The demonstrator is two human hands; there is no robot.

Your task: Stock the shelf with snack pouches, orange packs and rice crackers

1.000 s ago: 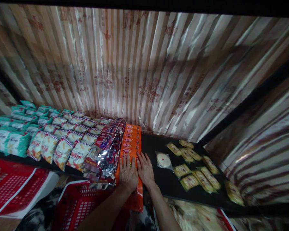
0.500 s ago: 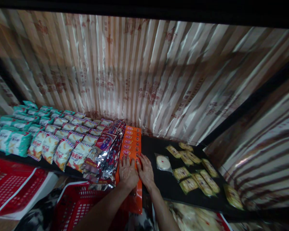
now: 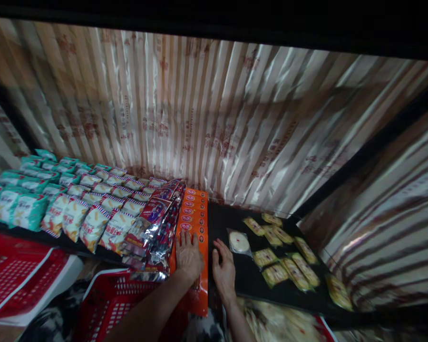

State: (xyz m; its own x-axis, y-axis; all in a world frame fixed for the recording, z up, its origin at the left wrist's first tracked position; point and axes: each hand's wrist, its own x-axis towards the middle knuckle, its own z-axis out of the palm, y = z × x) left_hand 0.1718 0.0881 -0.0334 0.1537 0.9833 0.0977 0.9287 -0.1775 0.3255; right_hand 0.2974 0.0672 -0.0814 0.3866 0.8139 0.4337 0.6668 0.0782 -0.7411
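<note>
Overlapping orange snack packets (image 3: 191, 218) lie in a narrow row on the black shelf, the front one hanging past its edge. My left hand (image 3: 189, 256) rests flat on them, fingers spread and pointing to the back. Just right of the row, my right hand (image 3: 223, 268) hovers at or near the shelf surface with its fingers partly bent and nothing in them. A round white cake in clear wrap (image 3: 239, 242) lies to the right of that hand. Shiny dark red and silver packets (image 3: 159, 213) border the orange row on its left.
Rows of white snack bags (image 3: 107, 209) and teal bags (image 3: 30, 209) fill the shelf's left side. Several yellow wrapped pastries (image 3: 288, 266) lie scattered on the right. Red baskets (image 3: 119, 304) stand below the front edge. A striped curtain (image 3: 185, 118) hangs behind.
My right hand has come off the orange packets and moved slightly right, over the black shelf. My left hand stays on the packets. The view has shifted slightly.
</note>
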